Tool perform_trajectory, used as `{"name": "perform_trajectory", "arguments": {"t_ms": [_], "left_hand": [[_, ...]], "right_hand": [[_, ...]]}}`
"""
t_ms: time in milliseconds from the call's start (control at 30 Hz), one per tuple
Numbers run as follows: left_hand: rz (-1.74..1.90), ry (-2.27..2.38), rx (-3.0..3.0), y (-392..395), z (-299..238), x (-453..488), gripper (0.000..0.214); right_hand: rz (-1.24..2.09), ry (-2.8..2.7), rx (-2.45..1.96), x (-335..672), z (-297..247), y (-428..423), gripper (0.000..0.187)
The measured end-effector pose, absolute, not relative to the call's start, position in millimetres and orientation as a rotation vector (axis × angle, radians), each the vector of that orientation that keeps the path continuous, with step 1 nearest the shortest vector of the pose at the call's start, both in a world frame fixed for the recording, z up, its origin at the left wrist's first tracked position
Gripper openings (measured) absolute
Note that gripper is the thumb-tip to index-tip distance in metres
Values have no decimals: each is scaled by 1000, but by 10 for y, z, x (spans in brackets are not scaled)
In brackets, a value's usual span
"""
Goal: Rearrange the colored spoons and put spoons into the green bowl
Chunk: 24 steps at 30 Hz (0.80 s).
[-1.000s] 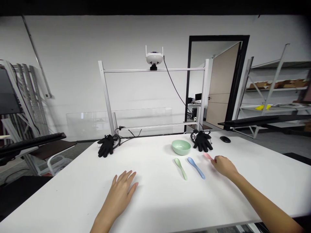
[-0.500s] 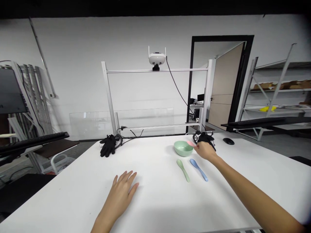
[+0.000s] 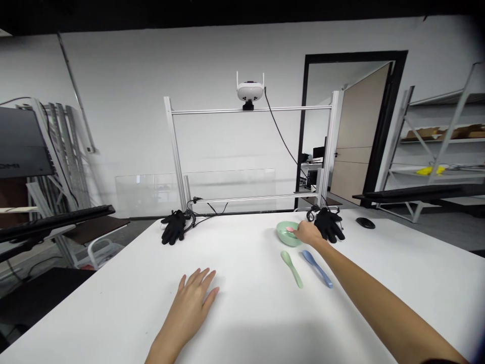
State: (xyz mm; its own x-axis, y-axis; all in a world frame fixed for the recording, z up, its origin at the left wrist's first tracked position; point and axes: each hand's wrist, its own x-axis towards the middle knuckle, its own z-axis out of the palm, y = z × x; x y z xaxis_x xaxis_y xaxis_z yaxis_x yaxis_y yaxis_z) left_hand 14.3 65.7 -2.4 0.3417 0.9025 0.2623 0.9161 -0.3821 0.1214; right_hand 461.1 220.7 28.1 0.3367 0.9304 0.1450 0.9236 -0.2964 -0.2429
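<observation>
Bare left hand (image 3: pixel 192 299), bare right hand (image 3: pixel 308 233)

White table (image 3: pixel 242 323) with bowl (image 3: pixel 283 238), green spoon (image 3: pixel 291 269), blue spoon (image 3: pixel 317 269), apparently gloves (image 3: pixel 173 227).

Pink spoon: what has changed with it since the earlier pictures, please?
The right hand took the pink spoon from the table and moved it forward into the green bowl, still holding it. The left hand, blue spoon and green spoon stayed in place.

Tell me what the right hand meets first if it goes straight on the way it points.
The green bowl, most likely: the right hand, with a pink spoon at its fingertips, points at it, though depth is hard to judge from here.
</observation>
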Motion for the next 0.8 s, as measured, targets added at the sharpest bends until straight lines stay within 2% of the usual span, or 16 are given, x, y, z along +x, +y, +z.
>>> {"name": "perform_trajectory", "arguments": {"t_ms": [800], "left_hand": [[-420,-1739,-2520,655,-25,116,53]], "right_hand": [[125,-1558,-2439,4709,-19,2562,68]]}}
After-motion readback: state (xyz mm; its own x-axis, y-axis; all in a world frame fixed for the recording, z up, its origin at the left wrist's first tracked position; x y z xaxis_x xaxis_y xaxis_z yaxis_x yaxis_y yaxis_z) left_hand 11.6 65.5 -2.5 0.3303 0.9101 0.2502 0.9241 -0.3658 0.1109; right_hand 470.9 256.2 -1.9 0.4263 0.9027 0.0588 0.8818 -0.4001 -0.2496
